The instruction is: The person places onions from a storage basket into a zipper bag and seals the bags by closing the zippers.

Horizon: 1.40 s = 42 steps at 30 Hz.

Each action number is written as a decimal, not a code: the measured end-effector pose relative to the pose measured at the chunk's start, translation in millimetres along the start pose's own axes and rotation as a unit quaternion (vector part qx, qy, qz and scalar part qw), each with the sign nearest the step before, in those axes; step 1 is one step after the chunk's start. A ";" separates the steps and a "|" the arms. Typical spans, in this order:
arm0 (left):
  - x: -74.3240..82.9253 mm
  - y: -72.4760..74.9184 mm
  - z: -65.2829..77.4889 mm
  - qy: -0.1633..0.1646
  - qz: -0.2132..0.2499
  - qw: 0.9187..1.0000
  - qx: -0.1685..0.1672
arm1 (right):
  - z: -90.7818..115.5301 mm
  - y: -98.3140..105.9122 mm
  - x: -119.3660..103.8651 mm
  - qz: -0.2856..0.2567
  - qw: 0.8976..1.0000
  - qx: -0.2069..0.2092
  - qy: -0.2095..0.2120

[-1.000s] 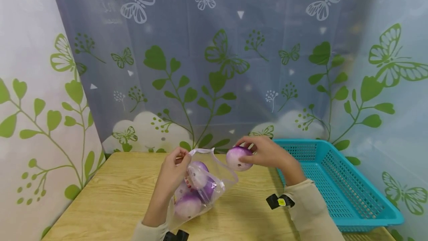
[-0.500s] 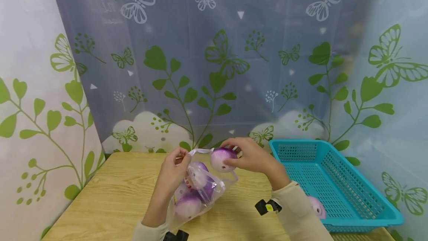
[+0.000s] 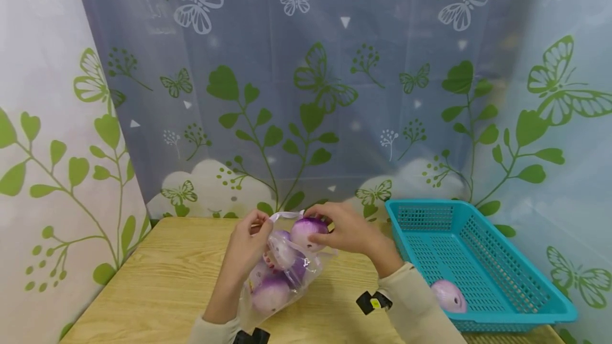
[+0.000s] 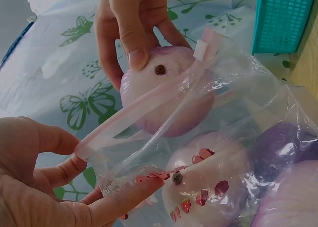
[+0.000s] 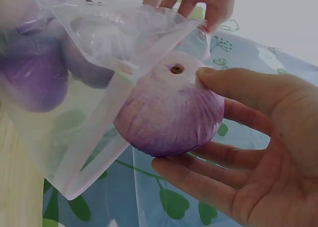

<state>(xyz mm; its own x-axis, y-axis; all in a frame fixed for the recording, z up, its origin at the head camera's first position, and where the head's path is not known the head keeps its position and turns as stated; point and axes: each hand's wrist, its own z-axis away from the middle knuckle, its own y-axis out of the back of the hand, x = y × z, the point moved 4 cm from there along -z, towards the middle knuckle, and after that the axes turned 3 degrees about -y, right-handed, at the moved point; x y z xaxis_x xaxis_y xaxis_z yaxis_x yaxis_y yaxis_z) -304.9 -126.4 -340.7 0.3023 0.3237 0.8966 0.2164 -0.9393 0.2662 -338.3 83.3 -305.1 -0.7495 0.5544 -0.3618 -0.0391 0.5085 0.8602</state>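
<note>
My left hand (image 3: pixel 248 243) pinches the edge of a clear zip bag (image 4: pixel 268 88) and keeps its mouth spread. Strawberry prints show on the plastic. Several purple-and-white onions (image 3: pixel 271 295) lie inside, one a dark purple (image 5: pixel 37 80). Between the thumb and fingers of my right hand (image 3: pixel 351 232) is another onion (image 5: pixel 171 105), its brown root spot showing. That onion is at the bag's opening, partly behind the zip edge in the left wrist view. How deep it sits in the bag is hard to tell.
A blue plastic basket (image 3: pixel 540 269) stands on the right of the wooden table (image 3: pixel 158 275). One onion (image 3: pixel 448 296) rests in its near left corner. Behind the table hangs a curtain (image 3: pixel 268 94) printed with leaves and butterflies.
My right hand has moved left and slightly down with its onion, from beside the bag to its mouth. The onion in the basket has come into view. My left hand has hardly moved.
</note>
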 end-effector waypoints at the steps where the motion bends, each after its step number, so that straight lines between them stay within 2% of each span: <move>1: 0.0 0.2 0.2 0.001 0.000 1.000 0.000 | -0.3 -1.1 -1.0 0.002 1.000 0.001 0.001; 4: 0.3 0.5 -0.2 0.001 0.002 1.000 0.001 | -0.9 -4.2 -4.3 -0.003 1.000 -0.004 0.005; 10: 0.5 0.8 -0.6 0.003 0.010 1.000 -0.001 | 0.2 -9.9 -7.1 -0.042 0.998 -0.043 -0.011; 17: 0.9 1.9 0.7 0.008 0.021 1.000 -0.004 | 3.3 -10.0 -11.2 0.007 0.999 -0.044 0.024; 22: 1.4 2.4 0.3 0.010 0.021 1.000 -0.006 | 3.8 -12.5 -11.5 -0.007 0.998 -0.055 0.025; 28: 2.6 3.2 2.0 0.013 0.012 1.000 -0.007 | 0.3 -14.6 -13.0 -0.040 0.999 -0.034 0.014; 34: 1.0 4.6 1.1 0.015 0.005 1.000 -0.002 | -0.6 -17.5 -14.3 -0.020 1.000 0.009 0.013; 42: 1.2 5.3 1.0 0.015 0.006 1.000 0.001 | -2.1 -23.7 -15.7 -0.004 1.000 -0.009 0.015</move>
<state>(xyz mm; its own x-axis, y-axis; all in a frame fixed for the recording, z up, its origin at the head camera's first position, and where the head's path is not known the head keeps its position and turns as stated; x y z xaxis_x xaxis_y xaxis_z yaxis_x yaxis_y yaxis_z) -302.5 -130.9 -338.6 0.2763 0.3089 0.9101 0.2148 -0.9428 0.2547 -327.0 61.1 -319.0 -0.7689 0.5293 -0.3586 -0.0575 0.5014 0.8633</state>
